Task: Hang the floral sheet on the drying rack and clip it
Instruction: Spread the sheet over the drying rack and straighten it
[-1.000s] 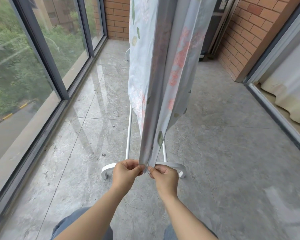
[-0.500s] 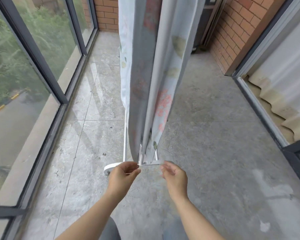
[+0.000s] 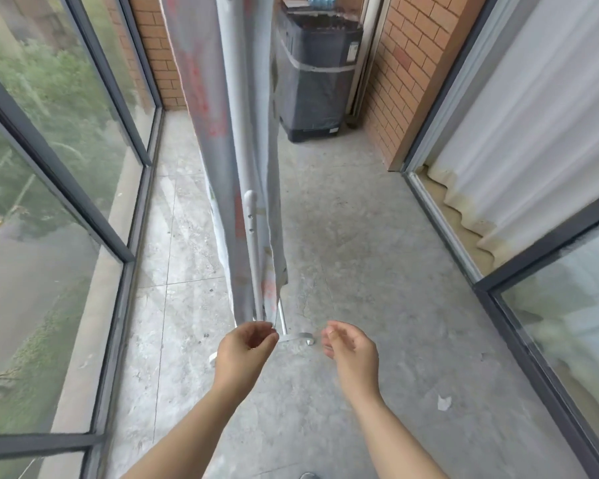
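Observation:
The floral sheet, pale with faded red flowers, hangs folded over the white drying rack and reaches almost to the floor. I see it end-on, one layer on each side of the rack's upright pole. My left hand is just under the sheet's lower hem, fingers curled with a gap between thumb and forefinger, holding nothing that I can see. My right hand is to the right of the hem, apart from the cloth, with its fingers spread. No clips are in view.
The rack's curved white foot lies on the grey tiled floor between my hands. A dark covered washing machine stands at the far brick wall. Tall glass windows run along the left; a sliding door with a white curtain runs along the right.
Both hands pinched the sheet's bottom corners a second ago. They have let go and moved apart, the right hand further right. My view has risen along the balcony.

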### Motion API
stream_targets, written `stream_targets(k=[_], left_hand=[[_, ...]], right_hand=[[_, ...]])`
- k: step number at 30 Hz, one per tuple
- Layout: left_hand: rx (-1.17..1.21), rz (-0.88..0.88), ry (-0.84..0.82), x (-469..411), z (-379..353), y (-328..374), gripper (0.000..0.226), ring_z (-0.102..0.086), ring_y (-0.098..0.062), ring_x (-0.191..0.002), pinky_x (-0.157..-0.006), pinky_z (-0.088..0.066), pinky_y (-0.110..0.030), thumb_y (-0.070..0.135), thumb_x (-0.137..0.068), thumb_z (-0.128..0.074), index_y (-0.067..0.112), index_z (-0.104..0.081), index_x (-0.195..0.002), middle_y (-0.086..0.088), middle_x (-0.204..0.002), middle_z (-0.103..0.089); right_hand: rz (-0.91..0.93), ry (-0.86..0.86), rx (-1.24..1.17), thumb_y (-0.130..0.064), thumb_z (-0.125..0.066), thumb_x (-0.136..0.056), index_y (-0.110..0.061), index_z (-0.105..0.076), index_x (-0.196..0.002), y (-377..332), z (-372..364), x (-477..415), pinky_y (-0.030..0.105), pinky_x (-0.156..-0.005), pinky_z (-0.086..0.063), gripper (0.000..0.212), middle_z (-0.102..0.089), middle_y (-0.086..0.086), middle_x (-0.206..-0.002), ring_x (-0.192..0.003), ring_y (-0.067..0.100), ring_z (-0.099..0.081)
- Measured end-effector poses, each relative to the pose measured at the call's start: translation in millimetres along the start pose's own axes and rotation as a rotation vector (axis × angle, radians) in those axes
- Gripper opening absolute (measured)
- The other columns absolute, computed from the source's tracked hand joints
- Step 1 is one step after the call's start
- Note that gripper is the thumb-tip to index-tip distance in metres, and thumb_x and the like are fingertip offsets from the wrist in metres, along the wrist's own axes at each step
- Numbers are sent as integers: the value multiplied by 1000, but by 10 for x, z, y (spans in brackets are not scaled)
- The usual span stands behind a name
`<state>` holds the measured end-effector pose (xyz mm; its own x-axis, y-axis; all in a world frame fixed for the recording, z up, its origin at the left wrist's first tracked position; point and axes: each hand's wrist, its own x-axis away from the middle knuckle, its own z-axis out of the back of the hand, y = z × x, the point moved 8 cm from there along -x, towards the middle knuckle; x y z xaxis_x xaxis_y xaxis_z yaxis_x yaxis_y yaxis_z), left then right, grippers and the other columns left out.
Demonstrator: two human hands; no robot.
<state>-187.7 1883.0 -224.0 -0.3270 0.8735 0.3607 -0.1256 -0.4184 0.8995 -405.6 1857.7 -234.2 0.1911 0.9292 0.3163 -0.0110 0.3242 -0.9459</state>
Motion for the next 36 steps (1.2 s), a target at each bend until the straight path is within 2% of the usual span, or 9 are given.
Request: stream_targets(k=[3, 5, 9, 13, 16, 19, 25, 31, 36], left_hand=[[19, -44, -41, 288, -41, 703, 12, -70, -1, -79, -75, -54, -22, 14, -82, -73, 23, -71, -90, 6, -85, -75], [19, -82, -60, 406, -98, 1081, 12, -70, 0, -79, -74, -53, -20, 15, -82, -74, 22, -71, -92, 7, -86, -75], [15, -158, -64, 555, -268, 1625, 14, -70, -4, -79, -82, -56, -27, 17, -82, -74, 19, -72, -96, 7, -85, -75], [50, -243, -27, 626, -504, 2040, 14, -68, 4, -75, -69, -51, -10, 17, -83, -73, 17, -72, -97, 6, -86, -75], [72, -291, -12, 675, -757, 2354, 16, -70, -4, -81, -78, -54, -21, 21, -83, -73, 19, -72, -99, 8, -88, -75], [95, -331, -6, 681, -971, 2623, 17, -70, -7, -80, -80, -55, -25, 20, -83, -73, 18, -73, -100, 8, -87, -75], [120, -371, -24, 382, -1380, 3024, 17, -70, -5, -86, -85, -56, -32, 22, -83, -74, 21, -72, -100, 10, -89, -76], [180, -377, -24, -244, -1764, 3420, 16, -70, -4, -83, -84, -55, -27, 21, -83, -73, 22, -71, -99, 9, -88, -75], [228, -368, -23, -840, -1953, 3864, 13, -69, -1, -81, -76, -54, -15, 19, -85, -72, 23, -69, -96, 6, -89, -75]], right_hand=[[14, 15, -39, -6, -61, -92, -9, -70, -97, -605, 246, 235, 24, -61, -56, 10, -72, 7, -84, -70, 12, -69], [38, 35, -55, -8, -62, -92, -10, -70, -96, -940, 425, 318, 25, -61, -56, 9, -72, 8, -83, -70, 15, -69], [122, 71, -109, -7, -61, -92, -14, -70, -92, -1542, 805, 327, 25, -62, -56, 11, -73, 10, -83, -72, 18, -69], [211, 67, -155, -8, -61, -93, -12, -70, -93, -2011, 1151, 270, 22, -61, -55, 10, -74, 8, -84, -70, 13, -70], [259, 57, -180, -9, -61, -93, -10, -70, -95, -2306, 1434, 173, 22, -63, -56, 9, -74, 8, -85, -72, 13, -70], [297, 26, -174, -10, -62, -93, -10, -71, -96, -2550, 1600, 42, 24, -67, -58, 10, -75, 6, -85, -76, 15, -71], [324, -6, -203, -11, -63, -91, -7, -70, -101, -2881, 1802, -380, 25, -72, -58, 13, -75, 8, -89, -80, 16, -70], [329, -8, -148, -15, -63, -92, -8, -70, -103, -3155, 1851, -1170, 22, -71, -57, 15, -74, 8, -93, -82, 16, -71], [330, -11, -105, -14, -64, -91, -12, -71, -99, -3549, 1748, -1932, 24, -70, -57, 11, -74, 8, -90, -84, 22, -70]])
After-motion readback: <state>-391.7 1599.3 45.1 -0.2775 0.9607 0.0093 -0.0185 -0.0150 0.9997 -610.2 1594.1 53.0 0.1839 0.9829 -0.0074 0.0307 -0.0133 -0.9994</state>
